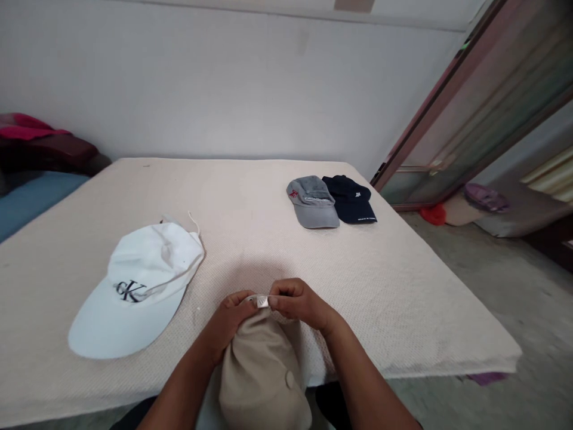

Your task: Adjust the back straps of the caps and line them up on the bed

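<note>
A beige cap [264, 376] is held at the table's front edge, its crown toward me and its lower part cut off by the frame. My left hand [230, 319] pinches the cap's far edge just left of a small white tag [262, 301]. On the tag's other side, my right hand [299, 303] closes thumb and fingers on the same edge. A white cap [152, 257] with black "CK" letters lies to the left, its brim pointing toward the near left.
Farther back on the right, a grey cap [312, 200] partly overlaps a dark navy cap [351, 200]. The cream cloth-covered table [233, 197] reaches a white wall [233, 89]. Purple and red items [433, 214] lie beyond its right side.
</note>
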`<action>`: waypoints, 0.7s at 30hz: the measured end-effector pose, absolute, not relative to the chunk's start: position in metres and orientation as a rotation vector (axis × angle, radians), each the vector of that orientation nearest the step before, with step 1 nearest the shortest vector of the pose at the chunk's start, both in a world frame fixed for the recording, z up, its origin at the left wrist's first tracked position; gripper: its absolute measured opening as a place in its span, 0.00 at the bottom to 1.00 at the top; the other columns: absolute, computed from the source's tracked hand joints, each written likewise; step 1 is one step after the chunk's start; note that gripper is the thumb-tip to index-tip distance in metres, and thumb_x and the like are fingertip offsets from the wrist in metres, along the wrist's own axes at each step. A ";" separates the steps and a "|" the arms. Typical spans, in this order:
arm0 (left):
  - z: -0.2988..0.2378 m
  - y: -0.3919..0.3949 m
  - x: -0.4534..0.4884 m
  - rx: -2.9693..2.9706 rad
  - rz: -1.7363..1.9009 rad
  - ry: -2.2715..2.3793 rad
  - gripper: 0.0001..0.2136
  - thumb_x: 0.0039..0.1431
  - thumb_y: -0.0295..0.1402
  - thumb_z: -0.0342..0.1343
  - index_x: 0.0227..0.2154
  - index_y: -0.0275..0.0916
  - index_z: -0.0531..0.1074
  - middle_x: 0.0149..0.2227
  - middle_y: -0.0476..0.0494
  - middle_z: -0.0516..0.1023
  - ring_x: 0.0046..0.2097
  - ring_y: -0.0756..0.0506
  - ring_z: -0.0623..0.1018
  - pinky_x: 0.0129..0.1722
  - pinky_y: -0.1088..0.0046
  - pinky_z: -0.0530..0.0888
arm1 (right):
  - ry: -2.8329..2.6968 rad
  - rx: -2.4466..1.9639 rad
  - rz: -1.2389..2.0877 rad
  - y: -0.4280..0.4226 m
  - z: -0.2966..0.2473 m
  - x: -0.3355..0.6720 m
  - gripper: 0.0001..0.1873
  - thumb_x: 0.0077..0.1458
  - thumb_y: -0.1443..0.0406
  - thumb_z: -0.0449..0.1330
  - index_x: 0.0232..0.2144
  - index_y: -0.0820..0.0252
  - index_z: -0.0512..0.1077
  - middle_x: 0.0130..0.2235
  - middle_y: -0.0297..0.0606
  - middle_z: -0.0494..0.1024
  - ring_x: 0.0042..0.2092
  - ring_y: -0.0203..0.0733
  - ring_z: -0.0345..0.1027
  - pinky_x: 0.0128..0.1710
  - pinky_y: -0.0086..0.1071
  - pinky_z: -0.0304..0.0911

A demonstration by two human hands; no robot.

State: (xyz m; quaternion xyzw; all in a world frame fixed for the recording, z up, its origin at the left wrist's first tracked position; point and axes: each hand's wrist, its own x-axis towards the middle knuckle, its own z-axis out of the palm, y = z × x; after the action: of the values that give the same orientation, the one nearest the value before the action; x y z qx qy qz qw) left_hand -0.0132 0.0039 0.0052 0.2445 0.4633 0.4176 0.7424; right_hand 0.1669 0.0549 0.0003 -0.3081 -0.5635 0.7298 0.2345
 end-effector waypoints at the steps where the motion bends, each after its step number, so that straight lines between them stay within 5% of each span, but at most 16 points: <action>1: 0.006 0.004 -0.013 0.539 0.914 1.020 0.09 0.44 0.34 0.65 0.25 0.33 0.73 0.21 0.51 0.73 0.23 0.53 0.68 0.25 0.79 0.63 | -1.542 -0.828 2.024 0.055 0.000 0.167 0.14 0.51 0.57 0.61 0.24 0.63 0.67 0.17 0.25 0.60 0.19 0.27 0.48 0.19 0.24 0.44; 13: 0.019 0.004 -0.015 0.447 0.995 0.888 0.08 0.48 0.35 0.60 0.28 0.34 0.74 0.25 0.46 0.76 0.26 0.48 0.72 0.29 0.74 0.68 | -1.456 -0.822 1.960 0.056 0.000 0.174 0.15 0.53 0.57 0.60 0.34 0.64 0.70 0.28 0.35 0.71 0.28 0.32 0.62 0.30 0.28 0.58; 21: 0.016 0.003 -0.017 0.460 0.980 0.917 0.07 0.47 0.33 0.62 0.28 0.35 0.74 0.24 0.47 0.76 0.26 0.49 0.72 0.30 0.73 0.69 | -1.271 -0.858 2.022 0.053 -0.008 0.169 0.12 0.51 0.59 0.62 0.26 0.62 0.67 0.19 0.26 0.61 0.20 0.27 0.50 0.22 0.26 0.48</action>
State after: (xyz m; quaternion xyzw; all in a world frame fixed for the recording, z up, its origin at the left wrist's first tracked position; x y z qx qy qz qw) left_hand -0.0168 0.0032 0.0164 0.2113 0.4210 0.4498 0.7588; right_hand 0.1688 0.0530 -0.0079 -0.3227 -0.4782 0.7608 0.2973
